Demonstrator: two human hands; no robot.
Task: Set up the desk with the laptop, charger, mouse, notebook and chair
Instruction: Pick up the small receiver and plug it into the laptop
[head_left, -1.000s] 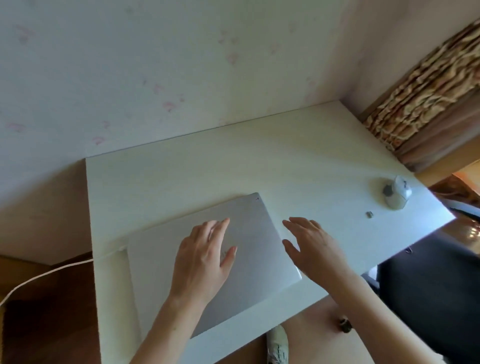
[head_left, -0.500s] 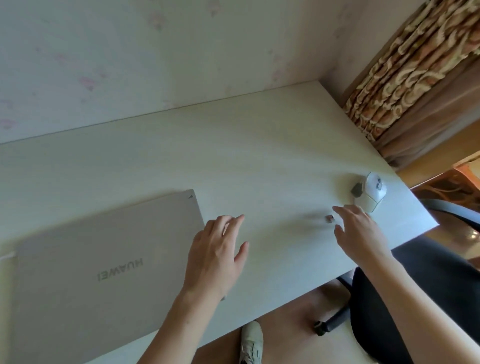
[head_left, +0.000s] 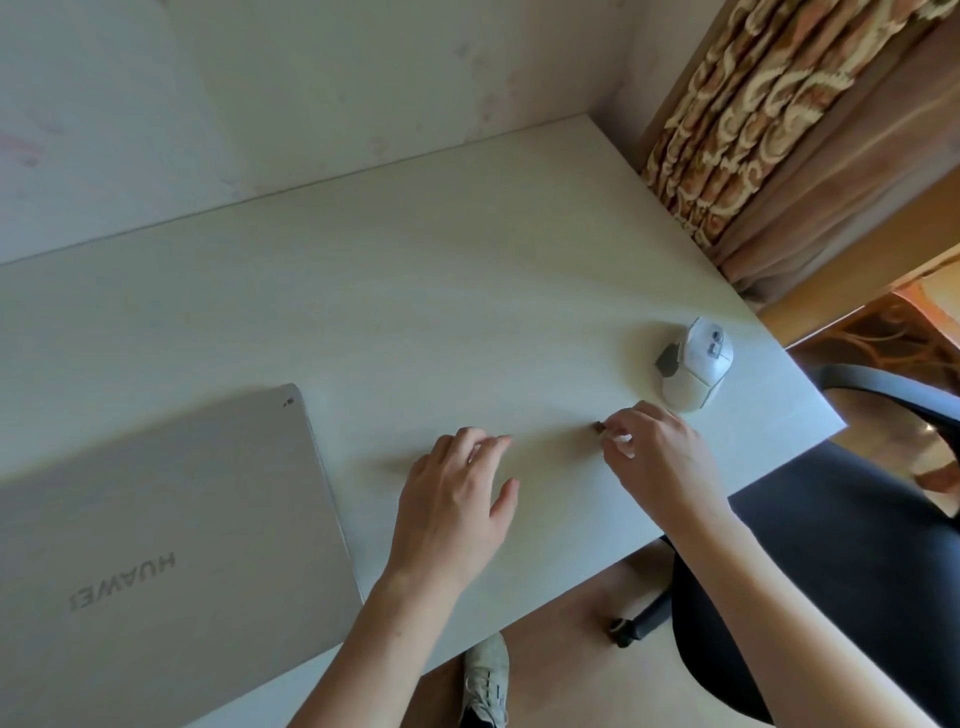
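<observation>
Nearest, closed laptop (head_left: 156, 530) flat on the counter (head_left: 415, 291), left of both hands. Left hand (head_left: 457, 504) open, fingers spread, hovering low over bare counter just right of the laptop. Right hand (head_left: 660, 452) pinching a small dark object (head_left: 599, 427) at its fingertips. Just beyond, white mouse (head_left: 693, 364) near the counter's right edge. Black chair (head_left: 857, 561) off to the right.
</observation>
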